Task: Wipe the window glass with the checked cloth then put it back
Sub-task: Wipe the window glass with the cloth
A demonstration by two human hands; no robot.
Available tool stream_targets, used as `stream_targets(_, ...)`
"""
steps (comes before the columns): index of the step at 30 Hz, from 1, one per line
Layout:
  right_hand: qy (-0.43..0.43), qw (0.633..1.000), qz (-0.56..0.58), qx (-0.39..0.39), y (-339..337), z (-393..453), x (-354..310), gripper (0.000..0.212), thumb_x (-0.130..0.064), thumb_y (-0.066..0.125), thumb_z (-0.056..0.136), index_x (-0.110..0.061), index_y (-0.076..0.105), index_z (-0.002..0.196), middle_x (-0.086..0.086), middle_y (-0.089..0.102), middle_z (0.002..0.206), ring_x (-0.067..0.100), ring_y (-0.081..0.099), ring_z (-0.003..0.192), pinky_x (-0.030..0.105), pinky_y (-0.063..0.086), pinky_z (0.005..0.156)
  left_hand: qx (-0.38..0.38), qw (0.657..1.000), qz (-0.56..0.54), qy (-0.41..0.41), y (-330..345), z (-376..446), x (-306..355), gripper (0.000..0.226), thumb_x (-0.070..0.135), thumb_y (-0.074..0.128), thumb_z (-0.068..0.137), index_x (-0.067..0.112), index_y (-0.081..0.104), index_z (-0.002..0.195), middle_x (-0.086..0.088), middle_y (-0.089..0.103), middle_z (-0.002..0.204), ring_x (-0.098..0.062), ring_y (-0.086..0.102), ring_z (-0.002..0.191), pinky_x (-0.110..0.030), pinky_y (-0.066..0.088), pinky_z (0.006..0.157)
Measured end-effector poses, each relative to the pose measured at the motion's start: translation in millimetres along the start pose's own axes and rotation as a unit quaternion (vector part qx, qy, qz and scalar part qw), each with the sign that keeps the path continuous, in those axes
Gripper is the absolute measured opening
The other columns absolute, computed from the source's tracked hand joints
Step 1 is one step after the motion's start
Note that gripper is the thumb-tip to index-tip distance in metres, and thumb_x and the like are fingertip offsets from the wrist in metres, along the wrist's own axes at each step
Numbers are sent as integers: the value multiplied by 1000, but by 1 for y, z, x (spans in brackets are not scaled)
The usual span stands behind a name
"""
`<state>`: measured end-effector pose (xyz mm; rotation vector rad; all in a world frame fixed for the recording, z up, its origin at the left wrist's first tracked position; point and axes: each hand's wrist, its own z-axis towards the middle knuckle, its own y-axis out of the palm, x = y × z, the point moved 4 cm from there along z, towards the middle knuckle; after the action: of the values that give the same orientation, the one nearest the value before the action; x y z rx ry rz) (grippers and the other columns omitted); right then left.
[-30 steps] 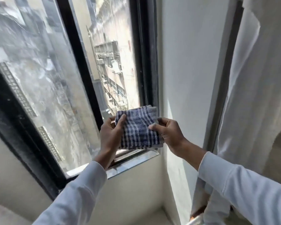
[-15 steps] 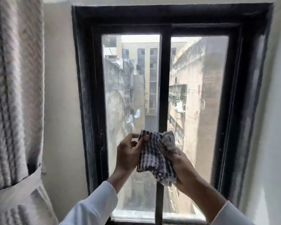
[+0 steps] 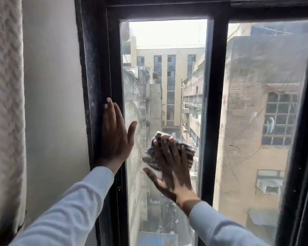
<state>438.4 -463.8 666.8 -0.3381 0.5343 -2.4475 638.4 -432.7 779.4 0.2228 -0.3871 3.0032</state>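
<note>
The checked cloth (image 3: 169, 153) sits bunched against the window glass (image 3: 164, 86) of the left pane, low in the pane and nearer its right edge than its left. It is a dark blue and white check, crumpled into a loose wad, with a pale folded edge poking up at its top and striped folds spilling out to the right and lower left.

The right hand (image 3: 171, 167) lies flat over the cloth, its fingers (image 3: 164, 148) spread and extended up across the fabric, pressing it to the pane; the hand does not curl around the cloth, so most of the wad is covered and only its rim shows around the fingertips. The thumb juts out to the lower left, off the cloth. The left hand (image 3: 115, 134) is also open and flat, holding nothing, its palm and fingers resting on the black window frame (image 3: 103, 68) at the left edge of the same pane, thumb angled toward the glass. Both arms wear pale long sleeves (image 3: 75, 210).

The glass is hazy and streaked, more so on the right pane (image 3: 263, 103), where fine scratch-like marks show. A black centre bar (image 3: 215, 103) divides the two panes. Through them stand tan and grey buildings (image 3: 171, 82) along a narrow lane. Left of the frame is a plain pale wall (image 3: 52, 103), then a textured cream curtain (image 3: 5, 103).
</note>
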Motion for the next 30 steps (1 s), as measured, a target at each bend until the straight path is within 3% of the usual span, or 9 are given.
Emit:
stream_targets(5,-198,977,-72,-22,45,-67,-15,86,-31,75,97,-24,32,172,-1,24,182,13,22,168,38,17,137,31,999,-15,22,-1,-2,-3,88,60,18,115,-2,9,176,-25,1,187,-22,-12,175,-36,-2,143)
stream_targets(8,-42,976,-150,149,-16,6,15,99,-62,53,108,-19,-17,164,19,-16,181,-14,-30,152,7,-10,128,30,997,-69,9,-5,-2,1,82,52,31,116,3,7,178,-24,-2,187,-34,-1,177,-32,-4,142)
stream_targets(11,-35,960,-48,272,-44,40,17,60,-42,18,121,-20,-2,173,0,-12,184,10,-13,169,30,-6,138,34,995,-90,-1,-7,-3,2,81,43,39,116,-1,9,177,-25,0,187,-36,4,177,-35,-1,143)
stream_targets(13,-5,989,-18,144,-30,27,6,67,-49,28,118,-22,7,175,0,-3,185,22,-4,171,51,13,137,33,995,-90,-4,-10,-2,3,83,46,35,115,-4,9,176,-26,3,187,-37,6,176,-39,3,144)
stream_targets(16,-203,978,-47,2,23,-42,-20,60,-47,56,112,-24,45,166,0,37,176,22,30,165,52,47,123,27,996,-81,-3,-13,-4,5,85,48,32,112,-6,11,175,-25,5,187,-38,8,176,-43,5,144)
stream_targets(19,-205,971,-102,66,12,1,-6,62,-49,53,113,-28,39,169,-2,32,179,20,29,166,48,27,136,27,996,-81,5,-10,-4,3,86,53,28,113,-3,9,176,-23,4,187,-36,6,176,-39,2,144)
stream_targets(23,162,981,-72,75,12,-4,18,80,-54,41,111,-21,8,176,7,-12,184,32,-13,170,54,-12,136,42,996,-81,5,-6,-4,2,89,60,21,113,-1,10,177,-21,6,188,-34,7,176,-34,0,143)
stream_targets(28,-180,971,-155,22,33,-22,-35,70,-71,45,106,-37,41,167,-2,11,182,26,13,169,53,12,135,45,996,-82,2,-6,-3,2,90,62,17,113,-1,11,177,-20,7,188,-34,8,177,-35,1,143)
stream_targets(30,-145,967,-194,76,10,36,-14,74,-76,36,107,-35,37,169,-2,19,179,25,24,167,54,8,137,54,994,-99,7,-6,-4,1,88,60,19,114,-1,11,177,-20,8,188,-35,10,177,-35,2,143)
